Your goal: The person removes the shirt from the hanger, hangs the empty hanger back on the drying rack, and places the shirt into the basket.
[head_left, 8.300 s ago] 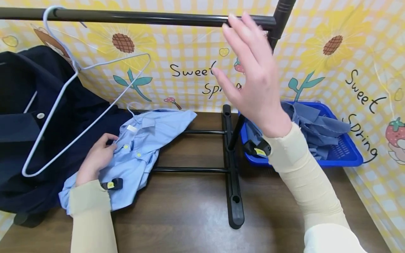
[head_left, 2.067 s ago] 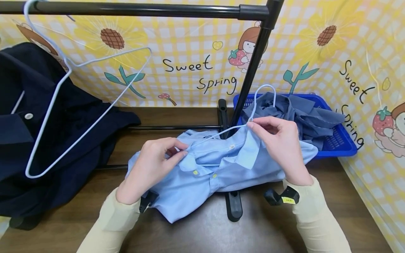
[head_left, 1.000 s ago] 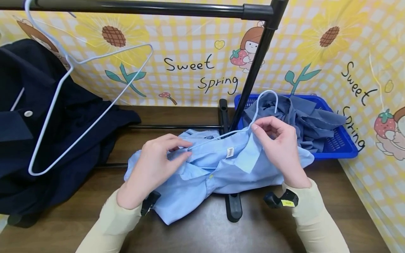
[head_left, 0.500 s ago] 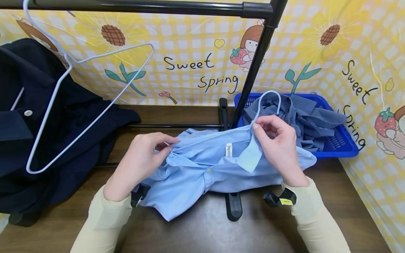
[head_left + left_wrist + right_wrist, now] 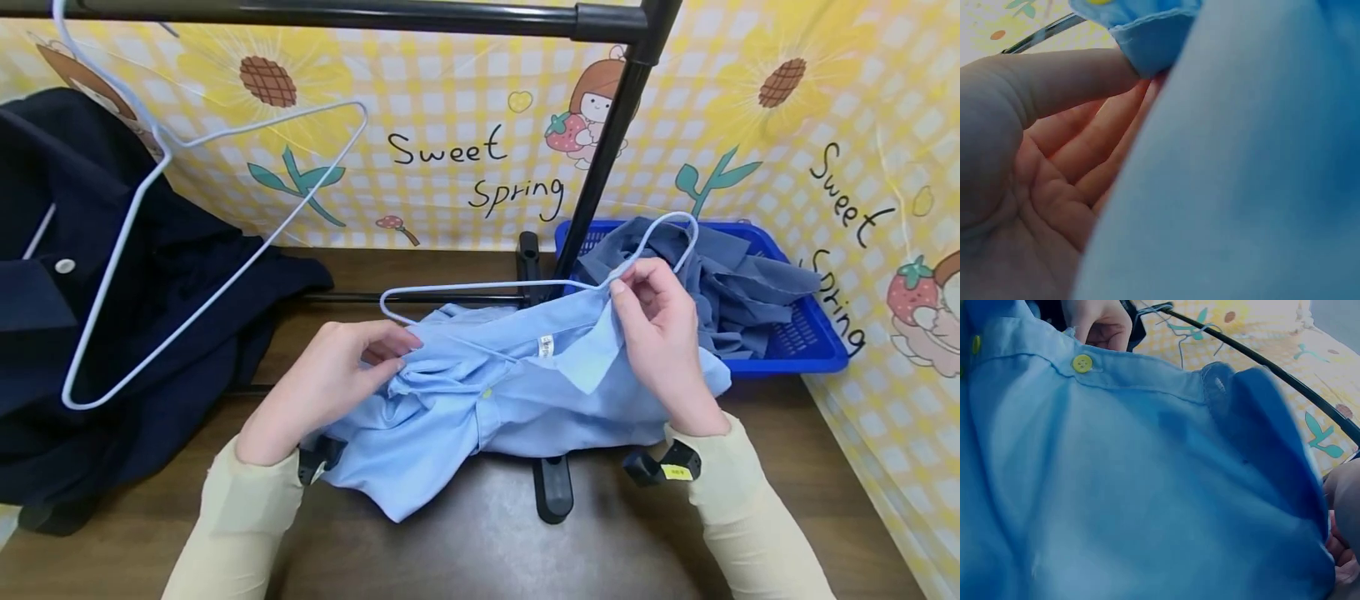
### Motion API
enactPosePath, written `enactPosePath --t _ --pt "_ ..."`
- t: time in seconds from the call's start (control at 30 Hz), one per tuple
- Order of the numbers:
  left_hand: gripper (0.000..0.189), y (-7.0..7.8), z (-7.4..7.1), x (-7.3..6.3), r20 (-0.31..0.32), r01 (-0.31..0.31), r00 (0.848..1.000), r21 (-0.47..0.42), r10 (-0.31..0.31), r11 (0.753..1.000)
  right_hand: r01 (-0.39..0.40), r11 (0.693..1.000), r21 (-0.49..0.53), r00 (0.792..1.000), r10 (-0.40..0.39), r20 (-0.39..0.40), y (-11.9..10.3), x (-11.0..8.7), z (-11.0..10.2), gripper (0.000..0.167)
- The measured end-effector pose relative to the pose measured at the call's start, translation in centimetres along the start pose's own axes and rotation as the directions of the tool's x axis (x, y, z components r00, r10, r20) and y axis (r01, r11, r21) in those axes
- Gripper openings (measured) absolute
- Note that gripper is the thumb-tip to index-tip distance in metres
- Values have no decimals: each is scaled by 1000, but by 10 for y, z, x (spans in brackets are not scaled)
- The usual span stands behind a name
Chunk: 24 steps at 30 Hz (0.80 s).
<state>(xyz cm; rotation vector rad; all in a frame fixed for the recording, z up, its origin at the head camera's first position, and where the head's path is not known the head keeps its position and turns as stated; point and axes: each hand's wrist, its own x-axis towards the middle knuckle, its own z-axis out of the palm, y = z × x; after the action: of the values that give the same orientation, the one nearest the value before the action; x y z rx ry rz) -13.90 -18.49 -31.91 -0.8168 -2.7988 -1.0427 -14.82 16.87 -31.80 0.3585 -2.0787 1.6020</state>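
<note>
A light blue shirt (image 5: 570,417) with yellow buttons lies spread in front of me, its collar turned toward the rack. My left hand (image 5: 330,379) pinches the cloth near the shirt's left collar edge; in the left wrist view the thumb (image 5: 1079,78) presses on a hemmed edge. My right hand (image 5: 663,346) pinches the collar together with the neck of a pale blue wire hanger (image 5: 480,286). The hanger's hook points up and right, and its left arm lies outside, above the collar. Its right arm is hidden inside the shirt.
A black clothes rack (image 5: 450,21) stands over the table; its foot (image 5: 553,492) runs beneath the shirt. From the rail hangs another wire hanger (image 5: 120,242), in front of a navy garment (image 5: 202,275). A blue basket (image 5: 817,342) holds grey-blue cloth (image 5: 720,275) behind my right hand.
The shirt has come from the left to the middle, and both hands now hold it. Lately the hanger has shifted right, its left arm emerging from the collar, and my left hand has drawn left.
</note>
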Motion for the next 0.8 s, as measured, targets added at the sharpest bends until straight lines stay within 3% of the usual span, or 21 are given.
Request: enactPosePath --t 0.1,0.2,0.33,0.43,0.53,0.8 --pt "46 -1 -2 -3 -81 62 995 -39 -65 997 -3 1000 -4 1000 3 19 0 1 1 12" --pt "68 3 -7 -6 -218 89 971 -64 -101 994 -20 1000 0 999 20 40 0 0 2 14" --pt "67 15 -7 -5 -335 16 942 -29 -25 999 -49 999 11 995 47 88 -1 -2 9 14" --pt "56 27 -1 -1 -345 -76 936 4 73 997 -49 999 20 992 46 118 -2 -3 18 13" --pt "50 40 7 5 -314 -141 940 3 135 990 -31 999 43 991 25 132 -3 -4 29 13" --pt "39 56 27 25 -252 -181 956 -99 151 978 -3 998 68 982 -10 191 -6 -7 58 13"
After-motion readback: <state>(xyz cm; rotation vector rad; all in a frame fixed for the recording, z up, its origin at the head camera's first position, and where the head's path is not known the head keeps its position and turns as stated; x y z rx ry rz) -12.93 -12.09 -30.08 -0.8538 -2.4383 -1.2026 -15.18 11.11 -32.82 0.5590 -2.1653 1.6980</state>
